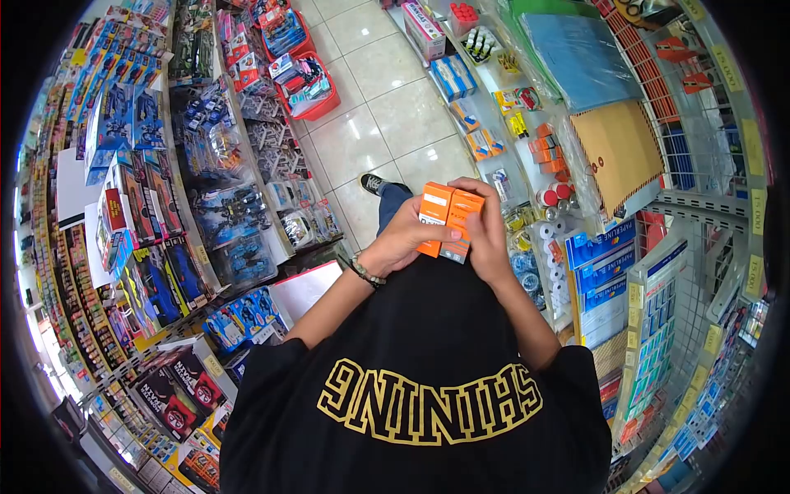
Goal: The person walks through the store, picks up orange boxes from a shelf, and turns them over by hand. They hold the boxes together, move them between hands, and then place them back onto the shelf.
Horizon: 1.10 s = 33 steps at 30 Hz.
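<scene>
Two small orange boxes [436,201] are held side by side in front of my chest, pressed against each other. My left hand [401,240], with a bracelet at the wrist, grips them from the left, its thumb lying across their front. From the right, my right hand [491,239] is closed around the right-hand orange box [466,207], with fingers curled over its top. White labels show on the left box, but the print is too small to read. The undersides of the boxes and some fingertips are hidden.
A tiled aisle floor [362,99] runs ahead, with red baskets [319,103] of goods along its left side. Toy shelves [222,206] stand on the left. Stationery shelves on the right carry brown envelopes [617,152], blue folders [576,62], paper rolls [553,251] and more orange boxes [547,152].
</scene>
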Available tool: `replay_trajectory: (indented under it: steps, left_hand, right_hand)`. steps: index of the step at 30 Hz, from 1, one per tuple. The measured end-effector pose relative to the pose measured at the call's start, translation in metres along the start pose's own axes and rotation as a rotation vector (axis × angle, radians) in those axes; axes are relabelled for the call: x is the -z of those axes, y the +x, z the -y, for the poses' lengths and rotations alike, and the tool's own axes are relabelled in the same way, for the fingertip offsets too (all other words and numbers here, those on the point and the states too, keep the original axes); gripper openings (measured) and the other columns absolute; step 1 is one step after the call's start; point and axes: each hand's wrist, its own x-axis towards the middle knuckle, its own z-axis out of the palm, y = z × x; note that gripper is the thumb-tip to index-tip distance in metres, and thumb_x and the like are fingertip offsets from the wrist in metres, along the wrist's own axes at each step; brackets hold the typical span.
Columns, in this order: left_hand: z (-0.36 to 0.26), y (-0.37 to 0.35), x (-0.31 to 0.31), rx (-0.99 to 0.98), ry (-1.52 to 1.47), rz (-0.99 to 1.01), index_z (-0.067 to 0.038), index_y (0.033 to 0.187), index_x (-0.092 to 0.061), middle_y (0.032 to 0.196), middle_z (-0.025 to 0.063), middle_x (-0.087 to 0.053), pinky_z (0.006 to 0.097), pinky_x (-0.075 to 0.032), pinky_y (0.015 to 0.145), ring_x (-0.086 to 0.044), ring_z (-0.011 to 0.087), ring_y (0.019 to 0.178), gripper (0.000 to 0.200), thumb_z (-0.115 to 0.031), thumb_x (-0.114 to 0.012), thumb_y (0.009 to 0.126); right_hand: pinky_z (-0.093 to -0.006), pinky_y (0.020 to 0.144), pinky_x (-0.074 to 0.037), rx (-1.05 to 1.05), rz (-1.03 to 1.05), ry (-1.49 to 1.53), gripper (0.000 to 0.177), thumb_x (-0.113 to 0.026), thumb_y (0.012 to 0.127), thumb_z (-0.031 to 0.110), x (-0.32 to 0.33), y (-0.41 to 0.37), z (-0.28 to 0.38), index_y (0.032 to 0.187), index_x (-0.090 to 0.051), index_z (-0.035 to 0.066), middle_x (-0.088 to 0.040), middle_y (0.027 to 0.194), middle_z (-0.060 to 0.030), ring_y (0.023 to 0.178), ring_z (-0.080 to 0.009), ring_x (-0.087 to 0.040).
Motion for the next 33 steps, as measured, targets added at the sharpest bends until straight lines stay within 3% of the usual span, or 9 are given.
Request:
replay_trajectory:
  steps: [1, 3, 4, 7, 14, 17, 20, 22, 33]
  left_hand:
    - [-0.005, -0.002, 0.000, -0.003, -0.002, -0.001, -0.002, 0.127, -0.051, 0.115, 0.0097, -0.065, 0.0362, -0.055, 0.093, -0.066, 0.0198, 0.107, 0.050, -0.002, -0.073, 0.083]
    - [-0.014, -0.007, 0.005, -0.007, -0.058, 0.031, -0.001, 0.127, -0.050, 0.114, 0.0136, -0.065, 0.0412, -0.058, 0.089, -0.068, 0.0270, 0.105, 0.049, -0.001, -0.071, 0.082]
    - [-0.016, -0.010, 0.006, -0.009, -0.061, 0.028, -0.001, 0.127, -0.050, 0.114, 0.0136, -0.065, 0.0412, -0.058, 0.089, -0.068, 0.0270, 0.105, 0.049, -0.001, -0.071, 0.082]
    - [-0.019, -0.013, 0.010, -0.083, -0.152, -0.043, 0.000, 0.128, -0.051, 0.114, 0.0157, -0.067, 0.0416, -0.058, 0.089, -0.070, 0.0304, 0.101, 0.051, 0.000, -0.072, 0.082]
    - [-0.017, -0.015, 0.024, -0.068, -0.148, -0.103, -0.004, 0.130, -0.046, 0.116, 0.0176, -0.064, 0.0467, -0.059, 0.087, -0.067, 0.0338, 0.105, 0.054, 0.000, -0.070, 0.082]
    - [-0.018, -0.014, 0.025, -0.065, -0.158, -0.123, -0.005, 0.130, -0.045, 0.116, 0.0182, -0.063, 0.0465, -0.059, 0.087, -0.067, 0.0338, 0.105, 0.054, 0.000, -0.070, 0.082]
    - [-0.020, -0.014, 0.025, -0.065, -0.163, -0.139, -0.005, 0.131, -0.045, 0.116, 0.0186, -0.063, 0.0462, -0.059, 0.087, -0.067, 0.0338, 0.105, 0.055, 0.000, -0.070, 0.082]
    - [-0.021, -0.015, 0.026, -0.058, -0.164, -0.140, -0.005, 0.131, -0.044, 0.116, 0.0188, -0.063, 0.0460, -0.059, 0.086, -0.067, 0.0337, 0.105, 0.055, 0.000, -0.070, 0.082]
    - [-0.025, -0.021, 0.038, -0.119, -0.169, -0.249, 0.002, 0.133, -0.049, 0.114, 0.0180, -0.065, 0.0407, -0.058, 0.088, -0.069, 0.0306, 0.101, 0.054, -0.001, -0.068, 0.083]
  right_hand:
    - [-0.0366, 0.108, -0.037, 0.001, 0.004, -0.001, 0.054, -0.034, 0.106, 0.045, 0.001, 0.003, 0.004, 0.133, -0.043, -0.001, -0.050, 0.133, -0.0174, 0.126, -0.0243, -0.049]
    - [-0.0424, 0.116, -0.028, -0.241, -0.096, 1.049, 0.071, -0.030, 0.103, 0.054, 0.006, 0.011, 0.014, 0.146, -0.033, -0.002, -0.037, 0.151, -0.0216, 0.143, -0.0307, -0.033]
    - [-0.0468, 0.118, -0.025, -0.272, -0.104, 1.141, 0.082, -0.024, 0.100, 0.062, 0.009, 0.013, 0.014, 0.152, -0.024, -0.001, -0.024, 0.159, -0.0222, 0.149, -0.0324, -0.020]
    - [-0.0468, 0.120, -0.021, -0.278, -0.123, 1.308, 0.082, -0.026, 0.100, 0.062, 0.013, 0.016, 0.019, 0.153, -0.022, -0.002, -0.021, 0.160, -0.0215, 0.150, -0.0309, -0.018]
    - [-0.0472, 0.122, -0.016, -0.235, -0.037, 1.190, 0.077, -0.024, 0.103, 0.057, 0.014, 0.015, 0.015, 0.154, -0.020, -0.001, -0.016, 0.162, -0.0199, 0.151, -0.0306, -0.015]
    - [-0.0463, 0.117, -0.031, -0.249, -0.130, 1.037, 0.061, -0.039, 0.105, 0.043, 0.014, 0.011, 0.006, 0.146, -0.037, -0.002, -0.038, 0.152, -0.0236, 0.143, -0.0315, -0.037]
    - [-0.0389, 0.100, -0.051, -0.250, -0.151, 0.692, 0.036, -0.056, 0.101, 0.023, 0.028, -0.002, -0.027, 0.128, -0.056, -0.001, -0.062, 0.129, -0.0208, 0.121, -0.0298, -0.060]
    - [-0.0311, 0.072, -0.058, -0.344, -0.349, 0.642, 0.023, -0.071, 0.091, 0.011, 0.031, -0.002, -0.031, 0.109, -0.065, -0.002, -0.072, 0.100, -0.0161, 0.089, -0.0233, -0.073]
    - [-0.0248, 0.050, -0.049, -0.607, -0.543, 0.201, 0.018, -0.074, 0.088, 0.016, 0.086, 0.004, -0.140, 0.091, -0.068, -0.001, -0.069, 0.071, -0.0108, 0.055, -0.0158, -0.065]
